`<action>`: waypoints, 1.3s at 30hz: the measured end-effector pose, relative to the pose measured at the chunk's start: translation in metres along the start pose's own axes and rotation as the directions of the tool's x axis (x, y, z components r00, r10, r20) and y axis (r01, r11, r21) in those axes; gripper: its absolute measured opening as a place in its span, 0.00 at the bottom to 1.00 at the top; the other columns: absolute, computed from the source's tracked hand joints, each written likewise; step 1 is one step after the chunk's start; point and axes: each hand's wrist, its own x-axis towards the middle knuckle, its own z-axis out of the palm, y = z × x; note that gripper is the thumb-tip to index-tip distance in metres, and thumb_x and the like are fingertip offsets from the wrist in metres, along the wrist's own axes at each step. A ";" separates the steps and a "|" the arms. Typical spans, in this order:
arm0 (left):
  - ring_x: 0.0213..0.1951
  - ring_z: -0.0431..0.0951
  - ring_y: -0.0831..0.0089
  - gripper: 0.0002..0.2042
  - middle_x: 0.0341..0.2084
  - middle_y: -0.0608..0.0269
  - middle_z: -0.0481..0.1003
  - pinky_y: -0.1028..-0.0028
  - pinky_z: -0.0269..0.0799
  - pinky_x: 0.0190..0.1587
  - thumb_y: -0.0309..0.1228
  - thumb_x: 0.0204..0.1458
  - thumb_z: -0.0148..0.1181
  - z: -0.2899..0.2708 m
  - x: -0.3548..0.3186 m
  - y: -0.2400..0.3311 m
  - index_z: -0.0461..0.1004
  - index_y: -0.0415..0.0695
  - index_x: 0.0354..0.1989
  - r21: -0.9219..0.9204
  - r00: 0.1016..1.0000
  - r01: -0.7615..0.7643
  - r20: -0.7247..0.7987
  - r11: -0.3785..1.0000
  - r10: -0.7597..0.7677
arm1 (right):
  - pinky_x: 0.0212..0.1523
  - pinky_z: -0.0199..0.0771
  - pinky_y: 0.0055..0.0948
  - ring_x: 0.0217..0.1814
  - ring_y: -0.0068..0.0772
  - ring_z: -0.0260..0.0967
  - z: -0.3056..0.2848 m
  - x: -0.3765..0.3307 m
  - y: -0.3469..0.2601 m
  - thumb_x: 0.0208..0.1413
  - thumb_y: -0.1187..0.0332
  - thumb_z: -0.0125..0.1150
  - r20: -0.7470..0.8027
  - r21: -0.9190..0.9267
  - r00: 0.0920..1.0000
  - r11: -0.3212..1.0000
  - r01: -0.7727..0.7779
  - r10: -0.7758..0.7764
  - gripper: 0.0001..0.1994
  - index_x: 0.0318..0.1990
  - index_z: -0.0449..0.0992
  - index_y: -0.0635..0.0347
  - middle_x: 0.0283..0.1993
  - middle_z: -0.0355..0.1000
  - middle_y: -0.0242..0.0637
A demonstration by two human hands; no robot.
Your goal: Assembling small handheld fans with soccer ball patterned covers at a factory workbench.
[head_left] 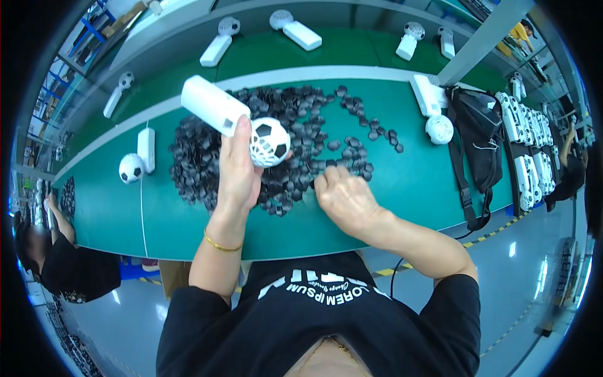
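My left hand [237, 166] is closed around a white handheld device with a ball-shaped head [270, 142], raised over the bench. The head has black football-style patches and a slotted grille; its white rectangular body [212, 103] points to the upper left. Below it spreads a heap of small black patch pieces [195, 160], partly hidden by my hand and the device. At the heap's right edge, my right hand [347, 198] rests with fingers curled down among loose pieces. Its fingertips are hidden, so what they pinch, if anything, does not show.
Similar ball-headed devices lie at left [132, 168] and right [438, 129] on the green bench [402, 188], with others on a green surface behind. A black backpack [475, 135] sits at the right, beside racks of white devices [527, 138]. Another person [69, 264] works at far left.
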 end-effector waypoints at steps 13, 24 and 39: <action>0.37 0.80 0.67 0.15 0.36 0.56 0.75 0.61 0.82 0.36 0.39 0.65 0.42 0.005 0.002 0.008 0.60 0.40 0.51 -0.072 0.998 -0.014 0.066 0.997 0.019 | 0.34 0.75 0.33 0.34 0.44 0.72 -0.001 -0.019 0.026 0.45 0.78 0.58 -0.078 0.369 0.991 0.927 -0.072 0.108 0.08 0.36 0.74 0.68 0.32 0.72 0.44; 0.38 0.80 0.68 0.18 0.38 0.56 0.74 0.62 0.83 0.36 0.41 0.63 0.45 0.005 -0.001 -0.003 0.60 0.38 0.51 -0.060 0.999 0.004 0.046 0.998 -0.001 | 0.32 0.74 0.33 0.36 0.39 0.70 0.001 -0.021 0.016 0.42 0.76 0.60 -0.022 0.154 0.995 0.983 0.101 -0.099 0.12 0.37 0.74 0.67 0.34 0.70 0.40; 0.39 0.78 0.70 0.18 0.39 0.59 0.74 0.63 0.81 0.39 0.43 0.64 0.44 0.019 -0.002 -0.002 0.62 0.40 0.50 -0.151 0.982 0.162 0.121 0.975 -0.144 | 0.26 0.71 0.24 0.29 0.29 0.70 -0.017 0.004 0.026 0.53 0.80 0.59 -0.167 0.703 0.970 0.712 -0.009 0.177 0.04 0.35 0.74 0.61 0.33 0.71 0.38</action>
